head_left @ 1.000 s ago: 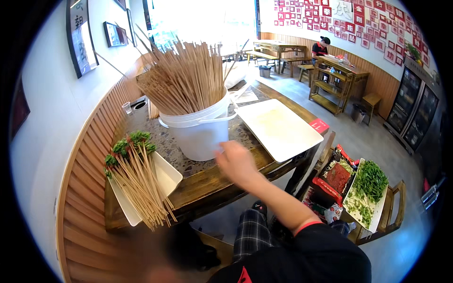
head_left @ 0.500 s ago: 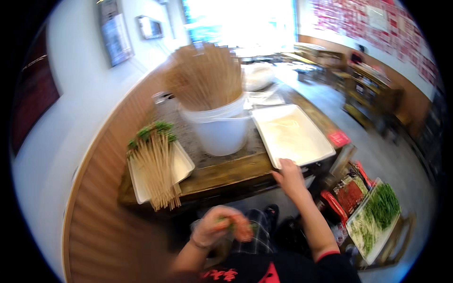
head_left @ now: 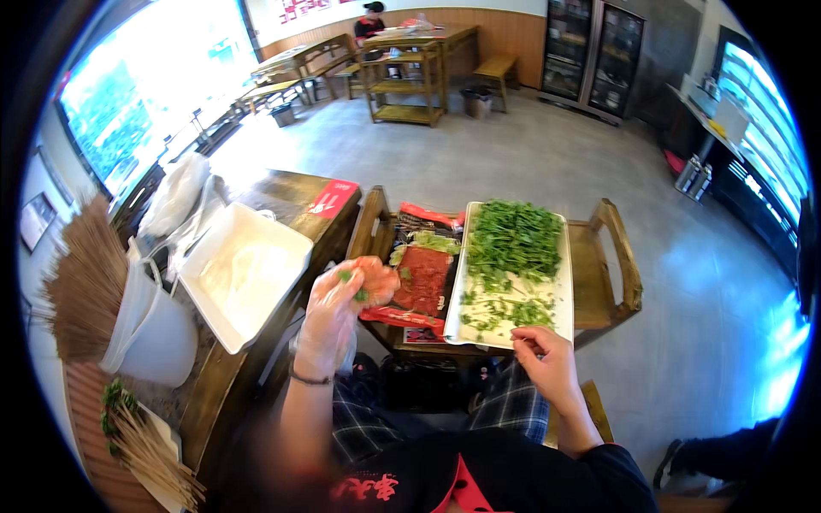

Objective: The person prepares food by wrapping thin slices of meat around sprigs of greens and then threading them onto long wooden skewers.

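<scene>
My left hand, in a clear plastic glove, is raised beside a dark tray of red marinated meat. Its fingers are curled, their tips smeared red, and bits of green leaf show between them. What else they hold is hidden. My right hand, bare, is at the near right corner of a white tray. Its fingertips are drawn together, and anything between them is too small to make out. Leafy green herbs heap the far part of that tray, with loose sprigs nearer me.
Left on a wooden table stand a white tray, a bucket of skewers, and a small tray of skewers with greens. A wooden chair holds the food trays. A person sits far back; another's leg shows right.
My view has swung right, from the table to the food trays. My right hand has left the table's white tray for the herb tray. My left hand has risen beside the meat.
</scene>
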Tool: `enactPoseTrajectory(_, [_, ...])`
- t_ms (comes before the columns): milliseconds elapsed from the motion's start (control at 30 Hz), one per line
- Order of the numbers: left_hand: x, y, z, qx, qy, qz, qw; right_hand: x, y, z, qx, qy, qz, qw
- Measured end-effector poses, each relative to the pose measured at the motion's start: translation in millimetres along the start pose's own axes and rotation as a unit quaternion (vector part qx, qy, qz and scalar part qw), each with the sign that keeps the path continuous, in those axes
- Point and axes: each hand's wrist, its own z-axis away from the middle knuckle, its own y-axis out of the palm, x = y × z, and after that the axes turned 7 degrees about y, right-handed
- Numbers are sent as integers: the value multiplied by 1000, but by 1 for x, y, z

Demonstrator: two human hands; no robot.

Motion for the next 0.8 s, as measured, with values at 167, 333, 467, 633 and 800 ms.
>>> enactPoseTrajectory(167, [82, -9, -67, 25, -86, -58, 994, -28, -24, 2, -78, 23, 74, 994])
enactPoseTrajectory(333, [128, -43, -83, -2, 58, -400, 915, -35, -23, 1, -68, 15, 122, 990])
enactPoseTrajectory(467, [114, -55, -71, -57, -24, -164, 985, -12, 11, -37, -19, -38, 110, 993])
enactPoseTrajectory(633, [107, -47, -58, -50, 68, -223, 971, -18, 101, -130, 56, -237, 210, 947])
enactPoseTrajectory(800, [101, -54, -43, -26, 124, -191, 973, -46, 174, -184, 92, -235, 342, 905])
